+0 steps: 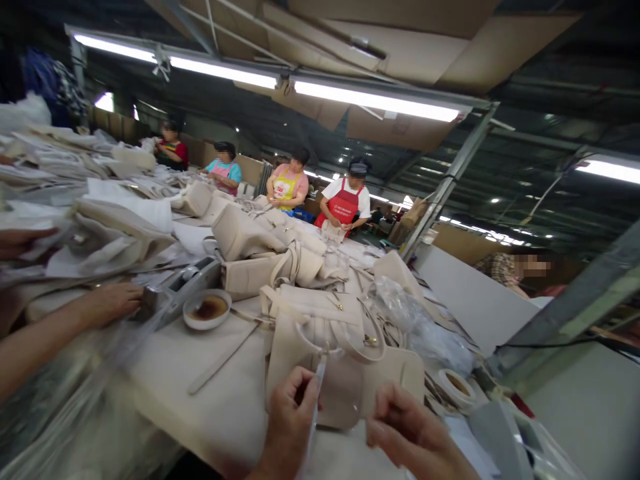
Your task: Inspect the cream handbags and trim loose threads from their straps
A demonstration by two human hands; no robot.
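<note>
My left hand (293, 417) is closed in a pinch at the front of the table. It grips a thin, whitish translucent strip (316, 400) that runs up toward the handle of a cream handbag (290, 347). To the right, my right hand (413, 427) is raised with its fingers loosely curled and the thumb apart; nothing shows in it. The handbag lies just beyond both hands, with a looped handle (373, 358) and small gold-coloured metal parts. Whether the strip touches the bag, I cannot tell.
Left stand a white bowl of brown liquid (207, 310) and a grey tape dispenser (187, 283). A co-worker's hand (113, 301) is beside them. A tape roll (456, 390) and clear plastic (425, 327) lie right. More bags pile up behind; several people work farther back.
</note>
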